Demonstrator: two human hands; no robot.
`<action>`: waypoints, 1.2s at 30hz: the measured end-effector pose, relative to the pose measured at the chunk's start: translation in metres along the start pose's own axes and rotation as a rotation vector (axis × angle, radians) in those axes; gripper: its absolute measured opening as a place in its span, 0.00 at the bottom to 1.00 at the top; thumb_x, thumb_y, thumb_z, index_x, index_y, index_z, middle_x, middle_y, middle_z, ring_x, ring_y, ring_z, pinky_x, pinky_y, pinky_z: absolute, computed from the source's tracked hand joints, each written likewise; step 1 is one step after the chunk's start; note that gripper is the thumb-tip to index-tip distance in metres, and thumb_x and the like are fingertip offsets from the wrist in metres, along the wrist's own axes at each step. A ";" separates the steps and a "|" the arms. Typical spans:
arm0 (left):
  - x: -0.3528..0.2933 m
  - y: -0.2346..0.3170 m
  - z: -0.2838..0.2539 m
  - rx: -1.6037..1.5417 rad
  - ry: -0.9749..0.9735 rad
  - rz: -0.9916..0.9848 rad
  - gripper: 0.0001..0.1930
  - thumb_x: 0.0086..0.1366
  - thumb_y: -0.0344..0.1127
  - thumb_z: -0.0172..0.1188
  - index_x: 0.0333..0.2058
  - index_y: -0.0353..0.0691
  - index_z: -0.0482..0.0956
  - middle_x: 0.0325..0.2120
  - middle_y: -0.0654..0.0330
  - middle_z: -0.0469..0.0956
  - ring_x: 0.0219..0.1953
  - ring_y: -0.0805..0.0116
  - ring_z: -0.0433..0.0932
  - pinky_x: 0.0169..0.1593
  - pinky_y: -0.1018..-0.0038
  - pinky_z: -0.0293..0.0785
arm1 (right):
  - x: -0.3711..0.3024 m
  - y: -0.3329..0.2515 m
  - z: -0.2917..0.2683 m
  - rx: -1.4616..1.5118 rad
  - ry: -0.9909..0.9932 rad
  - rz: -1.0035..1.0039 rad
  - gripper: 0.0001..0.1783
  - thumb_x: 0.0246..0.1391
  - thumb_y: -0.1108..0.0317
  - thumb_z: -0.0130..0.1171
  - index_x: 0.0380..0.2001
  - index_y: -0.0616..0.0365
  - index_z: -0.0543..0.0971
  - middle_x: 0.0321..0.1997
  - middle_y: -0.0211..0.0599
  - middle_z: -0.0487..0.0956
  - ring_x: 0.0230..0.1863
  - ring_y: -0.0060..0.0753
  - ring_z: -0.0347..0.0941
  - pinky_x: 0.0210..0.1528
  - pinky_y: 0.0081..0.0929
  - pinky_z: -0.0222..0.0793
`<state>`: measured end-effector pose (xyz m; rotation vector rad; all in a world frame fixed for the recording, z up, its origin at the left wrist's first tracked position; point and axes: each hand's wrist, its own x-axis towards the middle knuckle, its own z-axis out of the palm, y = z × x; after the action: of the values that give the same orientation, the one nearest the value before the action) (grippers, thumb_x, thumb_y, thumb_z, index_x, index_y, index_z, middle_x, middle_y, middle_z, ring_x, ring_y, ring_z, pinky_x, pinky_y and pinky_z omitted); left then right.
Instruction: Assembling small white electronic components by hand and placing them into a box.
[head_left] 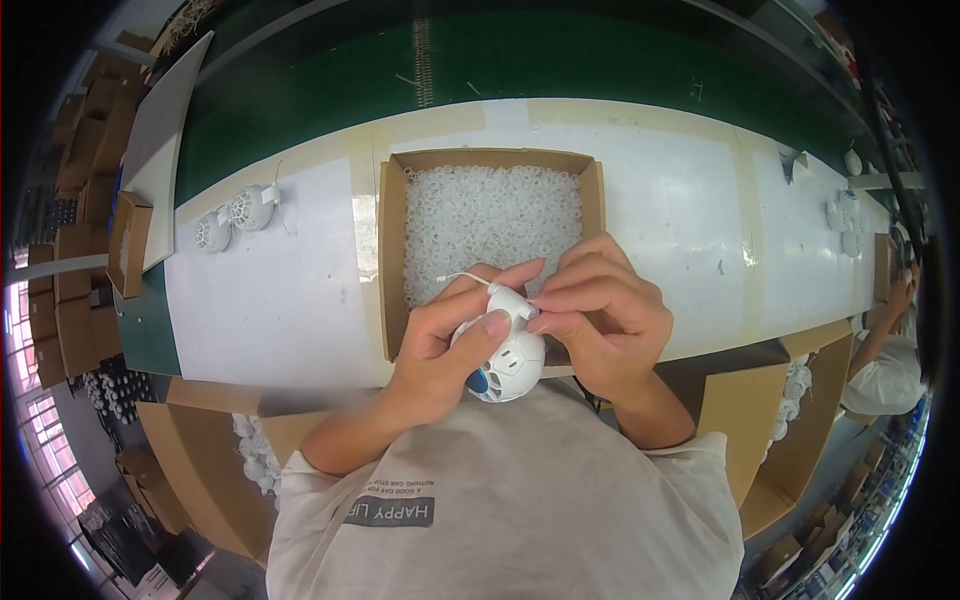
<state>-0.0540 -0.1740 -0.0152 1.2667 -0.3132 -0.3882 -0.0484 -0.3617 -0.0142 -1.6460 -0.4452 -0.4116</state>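
Observation:
My left hand (432, 335) is closed around a white rounded plastic housing (517, 372) with slotted vents, a narrow neck and a blue patch low on its left side. A thin white wire (463, 275) sticks out from the neck toward the left. At the neck's right side, my right hand (612, 318) has thumb and fingertips pinched together. Whatever lies between those fingertips is too small to make out. Just beyond both hands, an open cardboard box (593, 200) holds a mass of small clear plastic rings (490, 215).
Two similar white housings, one nearer (212, 231) and one farther (252, 207), rest on the white tabletop (270, 320) at left. Open cartons (195, 460) (740, 425) with white parts flank me. A green surface (560, 65) runs behind. Another person (885, 370) is at far right.

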 end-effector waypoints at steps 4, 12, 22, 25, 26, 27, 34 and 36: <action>0.000 0.012 0.001 -0.225 0.014 -0.236 0.17 0.74 0.33 0.50 0.53 0.28 0.77 0.48 0.53 0.76 0.53 0.70 0.72 0.56 0.71 0.67 | 0.003 0.001 -0.006 -0.077 -0.055 -0.126 0.11 0.36 0.85 0.69 0.28 0.62 0.84 0.28 0.38 0.82 0.30 0.35 0.71 0.33 0.28 0.67; -0.001 0.018 0.007 -0.477 0.023 -0.611 0.17 0.74 0.35 0.50 0.54 0.28 0.77 0.50 0.53 0.74 0.57 0.67 0.72 0.57 0.70 0.66 | 0.020 -0.001 -0.025 -0.342 -0.211 -0.345 0.13 0.31 0.83 0.67 0.25 0.58 0.83 0.26 0.31 0.82 0.27 0.34 0.71 0.30 0.29 0.64; -0.004 0.002 0.016 0.133 0.040 -0.082 0.15 0.73 0.34 0.52 0.49 0.28 0.78 0.50 0.52 0.74 0.58 0.62 0.73 0.56 0.69 0.67 | 0.013 -0.019 -0.024 -0.497 -0.232 -0.261 0.13 0.30 0.83 0.65 0.25 0.58 0.82 0.26 0.31 0.81 0.26 0.35 0.71 0.29 0.28 0.63; -0.004 0.011 0.008 -0.225 0.022 -0.385 0.15 0.73 0.34 0.52 0.49 0.29 0.78 0.50 0.52 0.74 0.58 0.62 0.73 0.56 0.69 0.67 | 0.007 -0.009 -0.019 -0.377 -0.147 -0.309 0.12 0.32 0.82 0.66 0.25 0.58 0.82 0.26 0.31 0.80 0.25 0.34 0.71 0.28 0.28 0.62; -0.004 0.016 0.005 -0.478 0.020 -0.620 0.14 0.73 0.34 0.52 0.49 0.30 0.78 0.51 0.52 0.74 0.57 0.62 0.74 0.55 0.70 0.68 | 0.007 -0.008 -0.021 -0.379 -0.144 -0.307 0.12 0.32 0.82 0.66 0.25 0.58 0.82 0.26 0.31 0.80 0.25 0.34 0.71 0.28 0.28 0.62; -0.003 0.018 0.003 -0.731 0.018 -0.855 0.14 0.73 0.34 0.52 0.49 0.30 0.79 0.51 0.52 0.73 0.56 0.63 0.74 0.55 0.70 0.68 | 0.007 -0.006 -0.026 -0.370 -0.191 -0.302 0.11 0.32 0.82 0.66 0.25 0.58 0.82 0.26 0.32 0.80 0.25 0.34 0.71 0.28 0.27 0.62; -0.001 -0.007 0.020 0.146 0.104 -0.262 0.17 0.73 0.36 0.53 0.51 0.29 0.78 0.48 0.52 0.73 0.52 0.65 0.76 0.52 0.71 0.71 | 0.016 -0.014 -0.033 -0.510 -0.400 -0.251 0.09 0.36 0.80 0.68 0.25 0.59 0.81 0.27 0.33 0.80 0.27 0.33 0.72 0.29 0.27 0.63; 0.000 -0.010 0.020 0.433 0.074 0.037 0.17 0.73 0.36 0.53 0.52 0.28 0.77 0.47 0.52 0.73 0.51 0.65 0.77 0.52 0.71 0.71 | 0.011 -0.014 -0.029 -0.570 -0.369 -0.233 0.09 0.38 0.78 0.69 0.27 0.60 0.82 0.28 0.34 0.80 0.28 0.32 0.72 0.30 0.27 0.64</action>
<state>-0.0640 -0.1935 -0.0198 1.6921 -0.3693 -0.2466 -0.0462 -0.3886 0.0072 -2.2478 -0.8588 -0.4312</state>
